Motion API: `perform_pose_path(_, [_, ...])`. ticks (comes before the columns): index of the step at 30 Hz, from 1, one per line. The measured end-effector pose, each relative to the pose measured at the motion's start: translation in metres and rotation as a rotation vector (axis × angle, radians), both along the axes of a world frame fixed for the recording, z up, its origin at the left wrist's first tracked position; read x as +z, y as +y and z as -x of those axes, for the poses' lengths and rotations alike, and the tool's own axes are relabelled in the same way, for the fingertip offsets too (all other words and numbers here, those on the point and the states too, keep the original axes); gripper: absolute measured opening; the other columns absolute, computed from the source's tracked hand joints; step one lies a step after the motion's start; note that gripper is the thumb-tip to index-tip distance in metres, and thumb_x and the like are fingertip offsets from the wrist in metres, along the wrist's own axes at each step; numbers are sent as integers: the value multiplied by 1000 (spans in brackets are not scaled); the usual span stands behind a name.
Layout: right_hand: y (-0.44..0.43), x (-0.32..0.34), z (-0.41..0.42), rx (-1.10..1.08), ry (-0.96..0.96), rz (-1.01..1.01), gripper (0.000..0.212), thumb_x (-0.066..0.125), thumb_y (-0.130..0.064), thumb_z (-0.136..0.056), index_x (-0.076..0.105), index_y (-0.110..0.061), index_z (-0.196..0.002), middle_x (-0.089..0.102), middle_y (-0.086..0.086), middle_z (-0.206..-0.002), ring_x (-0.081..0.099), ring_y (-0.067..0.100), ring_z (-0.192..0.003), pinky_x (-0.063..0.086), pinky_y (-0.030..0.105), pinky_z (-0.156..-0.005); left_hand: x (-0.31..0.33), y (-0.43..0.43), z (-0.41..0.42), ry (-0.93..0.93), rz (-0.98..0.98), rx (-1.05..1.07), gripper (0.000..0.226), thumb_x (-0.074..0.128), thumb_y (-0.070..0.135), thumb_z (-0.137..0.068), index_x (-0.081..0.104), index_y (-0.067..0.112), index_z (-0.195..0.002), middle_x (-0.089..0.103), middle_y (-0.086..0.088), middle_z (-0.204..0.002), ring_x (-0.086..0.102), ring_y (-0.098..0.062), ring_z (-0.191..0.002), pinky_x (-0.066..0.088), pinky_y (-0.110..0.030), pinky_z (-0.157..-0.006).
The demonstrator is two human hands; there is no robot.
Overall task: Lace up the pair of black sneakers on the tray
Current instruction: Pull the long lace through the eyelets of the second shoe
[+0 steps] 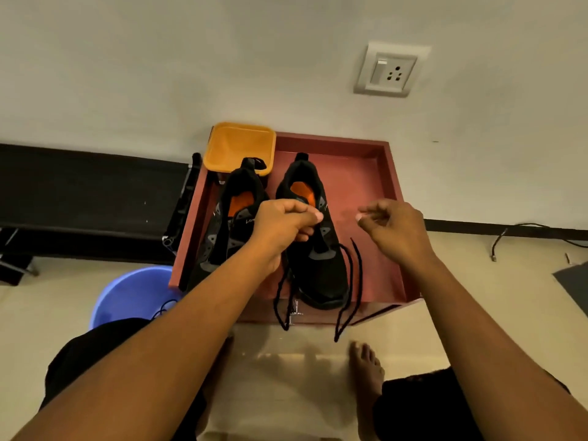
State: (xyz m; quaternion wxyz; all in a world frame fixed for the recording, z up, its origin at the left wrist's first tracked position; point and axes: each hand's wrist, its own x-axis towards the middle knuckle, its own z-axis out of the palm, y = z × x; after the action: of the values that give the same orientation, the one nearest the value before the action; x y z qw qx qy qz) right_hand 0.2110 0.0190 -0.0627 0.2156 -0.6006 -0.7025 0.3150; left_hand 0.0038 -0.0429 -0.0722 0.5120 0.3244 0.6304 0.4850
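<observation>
An orange square plastic tub sits far back against the pale wall. A blue round plastic bucket stands on the floor, near left. A white wall socket with switch is mounted far right.

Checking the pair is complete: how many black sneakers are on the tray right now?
2. The left sneaker lies along the tray's left side, partly behind the left arm; the right sneaker sits mid-tray under the left hand. None appears hidden.

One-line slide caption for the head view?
Left hand pinches at one black sneaker on the red tray; right hand hovers alongside, laces trailing over the front edge.
</observation>
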Motion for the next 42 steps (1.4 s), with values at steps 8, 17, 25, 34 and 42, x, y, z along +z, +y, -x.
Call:
perform_pose_path(8, [-31,12,30,69,598,229,24,82,-10,-86,77,-1,-108,78,18,-90,75,23,-75,63,27,-68,11,-4,-5,-188,-48,-5,14,76,1,-88,74,-8,-98,74,-18,-79,73,-22,-66,62,-26,-64])
perform_pose_path(17, [-11,7,8,-50,598,416,8,68,1,-95,74,4,-98,74,17,-82,74,23,-74,62,30,-66,-2,4,8,656,-130,-277,9,75,17,-92,81,15,-86,73,3,-71,68,-10,-63,54,-25,-61])
perform_pose_path(25, [3,-14,5,82,220,305,1,79,-7,-89,80,-8,-90,77,18,-89,63,19,-68,57,24,-62,-13,2,-15,995,-73,-359,11,69,17,-92,80,19,-91,72,-2,-80,69,-24,-78,62,-41,-72])
perform_pose_path(34, [6,-21,15,184,112,295,5,75,-13,-95,78,-11,-92,76,20,-90,61,13,-68,50,16,-54,-20,1,-16,898,5,-238,6,79,32,-88,81,32,-94,76,6,-97,69,-18,-97,58,-34,-75])
perform_pose_path(42, [8,-18,20,253,-22,202,6,75,-12,-94,77,-10,-88,69,2,-67,57,-3,-49,45,11,-52,-26,-1,-19,871,-15,-202,7,81,34,-86,81,33,-93,76,9,-97,69,-16,-98,56,-31,-75])
